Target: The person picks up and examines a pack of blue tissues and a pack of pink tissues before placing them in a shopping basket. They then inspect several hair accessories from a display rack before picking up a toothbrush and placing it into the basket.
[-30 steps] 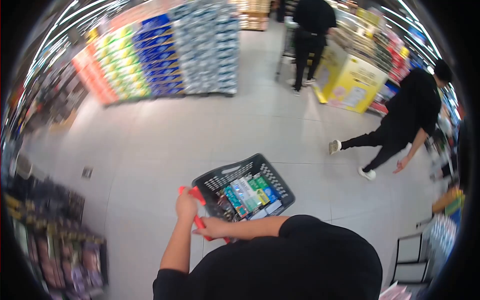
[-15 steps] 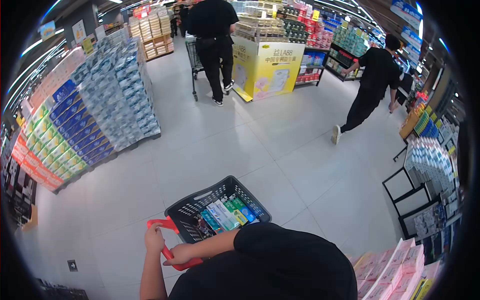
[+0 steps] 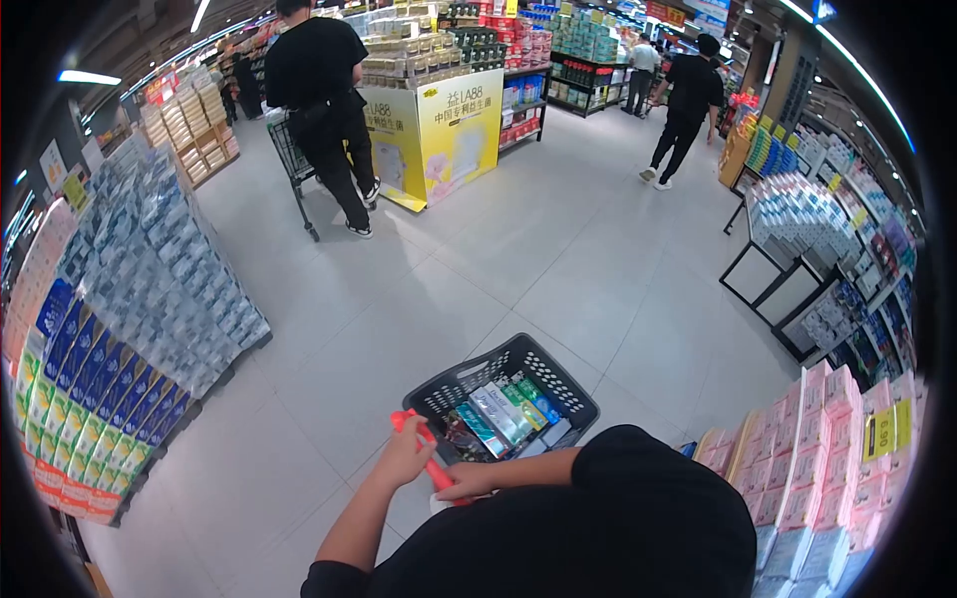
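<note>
A dark grey perforated basket (image 3: 454, 384) with a red handle (image 3: 426, 436) is in front of my body. Inside it lie several boxes, among them a white and blue box (image 3: 498, 412), a teal box (image 3: 480, 429) and a green and blue box (image 3: 538, 399). My left hand (image 3: 404, 453) is closed round the upper part of the red handle. Lower down on the same handle, my right hand (image 3: 466, 481) is closed too, beside the basket's near side.
A person with a cart (image 3: 289, 149) stands ahead on the left, near a yellow display (image 3: 459, 135). Another person (image 3: 688, 100) walks farther off. Stacked packs (image 3: 159, 269) rise at left; pink packs (image 3: 797, 448) and a black-framed rack (image 3: 788, 289) are at right.
The basket and both hands have shifted right in view. The person with the cart now appears farther left, and the walking person is farther away. Both hands still hold the handle.
</note>
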Tool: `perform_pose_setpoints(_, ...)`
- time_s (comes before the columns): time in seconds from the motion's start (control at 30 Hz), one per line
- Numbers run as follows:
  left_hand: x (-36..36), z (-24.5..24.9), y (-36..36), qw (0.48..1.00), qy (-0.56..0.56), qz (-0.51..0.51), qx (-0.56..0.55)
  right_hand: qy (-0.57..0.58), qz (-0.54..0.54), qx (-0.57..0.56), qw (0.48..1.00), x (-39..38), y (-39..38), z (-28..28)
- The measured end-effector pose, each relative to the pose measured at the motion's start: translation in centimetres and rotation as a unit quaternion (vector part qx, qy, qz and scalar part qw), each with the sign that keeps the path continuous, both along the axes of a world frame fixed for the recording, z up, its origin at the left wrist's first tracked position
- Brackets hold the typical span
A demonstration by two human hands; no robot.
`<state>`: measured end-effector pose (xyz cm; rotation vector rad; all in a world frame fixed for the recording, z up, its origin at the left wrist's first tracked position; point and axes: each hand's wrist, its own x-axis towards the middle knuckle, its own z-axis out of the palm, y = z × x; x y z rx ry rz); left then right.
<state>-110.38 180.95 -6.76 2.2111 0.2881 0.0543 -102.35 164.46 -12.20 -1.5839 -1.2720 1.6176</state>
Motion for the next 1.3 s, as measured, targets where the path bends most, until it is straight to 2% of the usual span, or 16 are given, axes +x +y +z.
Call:
perform_pose_setpoints(0.07, 2.9, 0.1, 0.2, 0.998, 0.035, -0.042, -0.034, 0.006, -0.103, 0.039, 0.994, 1.3, -1.5, -0.7)
perform_pose_setpoints(0.13, 5.6, 1.7, -0.1, 0.993, 0.067, -0.082, -0.047, 0.061, -0.203, 0.013, 0.977, 2.2, -2.9, -0.5)
perform_pose_setpoints(0.23, 9.4, 1.0, -0.9, 0.985, 0.060, -0.158, -0.025, 0.001, -0.333, 0.002, 0.943, 3.4, -4.8, 1.8)
perform_pose_setpoints(0.33, 13.8, -0.2, -1.8, 0.967, 0.089, -0.231, -0.064, -0.130, -0.392, -0.084, 0.907, 5.3, -6.1, 4.9)
perform_pose_setpoints(0.4, 17.0, -2.1, -3.0, 0.953, 0.121, -0.258, -0.098, -0.112, -0.507, -0.121, 0.846, 6.1, -5.9, 5.4)
perform_pose_setpoints(0.43, 18.4, -2.2, -3.8, 0.953, 0.128, -0.268, -0.055, -0.100, -0.552, -0.139, 0.816, 6.9, -5.6, 5.3)
perform_pose_setpoints(0.53, 22.0, 0.2, -6.5, 0.929, 0.219, -0.292, 0.058, -0.364, -0.565, -0.110, 0.733, 8.3, -6.4, 3.7)
perform_pose_setpoints(0.63, 23.3, 5.8, -10.1, 0.911, 0.249, -0.217, 0.246, -0.399, -0.584, -0.141, 0.692, 10.0, -6.5, 7.7)
perform_pose_setpoints(0.73, 26.4, 4.8, -13.6, 0.897, 0.195, -0.210, 0.337, -0.409, -0.591, -0.108, 0.686, 13.1, -9.6, 6.4)
perform_pose_setpoints(0.83, 30.1, 1.2, -16.5, 0.878, 0.022, -0.229, 0.419, -0.392, -0.608, -0.078, 0.686, 15.5, -12.3, 6.0)
perform_pose_setpoints(0.93, 33.6, 2.3, -18.8, 0.817, 0.067, -0.343, 0.458, -0.382, -0.614, -0.068, 0.687, 17.8, -14.4, 5.8)
perform_pose_setpoints(0.97, 34.9, 1.1, -19.5, 0.821, 0.039, -0.351, 0.449, -0.379, -0.613, -0.072, 0.689, 18.7, -15.3, 5.8)
perform_pose_setpoints(1.07, 39.3, 2.2, -21.8, 0.718, 0.123, -0.504, 0.464, -0.266, -0.648, -0.090, 0.708, 21.9, -18.5, 3.8)
perform_pose_setpoints(1.17, 41.5, 2.6, -23.9, 0.729, 0.095, -0.506, 0.452, -0.323, -0.652, -0.082, 0.681, 24.0, -20.3, 4.4)
perform_pose_setpoints(1.27, 44.2, 3.0, -26.1, 0.707, 0.083, -0.547, 0.441, -0.293, -0.643, -0.096, 0.701, 26.0, -22.7, 5.5)
perform_pose_setpoints(1.3, 44.9, 4.2, -27.0, 0.712, 0.120, -0.543, 0.429, -0.268, -0.657, -0.100, 0.697, 26.7, -23.4, 5.7)
